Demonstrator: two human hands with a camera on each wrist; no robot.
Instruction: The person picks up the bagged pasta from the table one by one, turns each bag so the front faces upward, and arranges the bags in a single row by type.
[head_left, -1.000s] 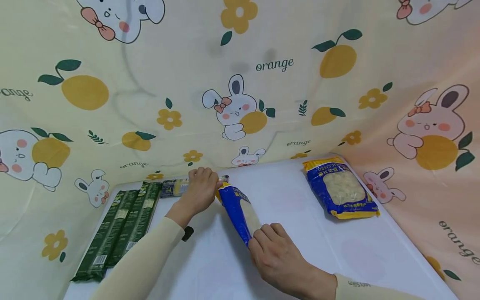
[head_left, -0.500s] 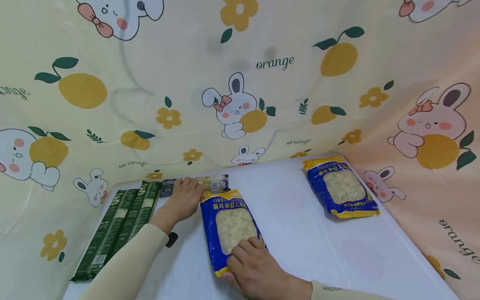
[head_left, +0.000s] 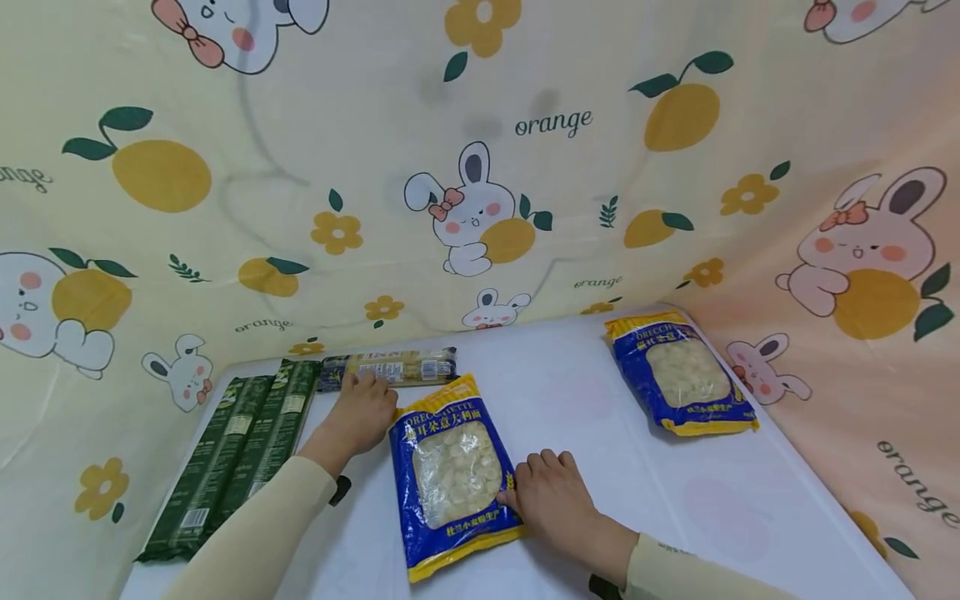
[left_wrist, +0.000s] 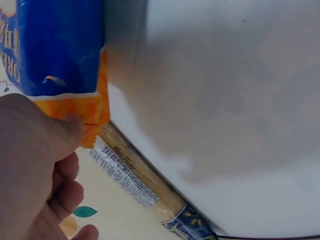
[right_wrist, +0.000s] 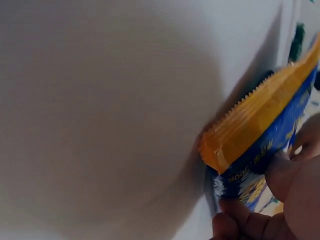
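A blue and yellow bag of orecchiette pasta [head_left: 457, 467] with a see-through window is in the middle of the head view, window side up. My left hand [head_left: 362, 414] pinches its top left corner; in the left wrist view the thumb [left_wrist: 67, 132] presses on the orange end strip. On the opposite side, my right hand [head_left: 555, 500] grips the lower right edge. The right wrist view has the thumb [right_wrist: 280, 172] on the printed face and curled fingers [right_wrist: 245, 220] at the edge. Behind the left hand lies a long clear pack of spaghetti [head_left: 408, 367].
A second blue and yellow pasta bag [head_left: 686, 375] lies at the table's back right. Two long dark green packs [head_left: 225, 458] lie side by side at the left. The white table [head_left: 600, 467] meets a patterned cloth [head_left: 360, 167] behind and at the right.
The bag has swung from tilted on edge to window side up, and come nearer and leftward. My left hand has moved left and lower, uncovering more spaghetti pack; the right hand shifted to the bag's right edge.
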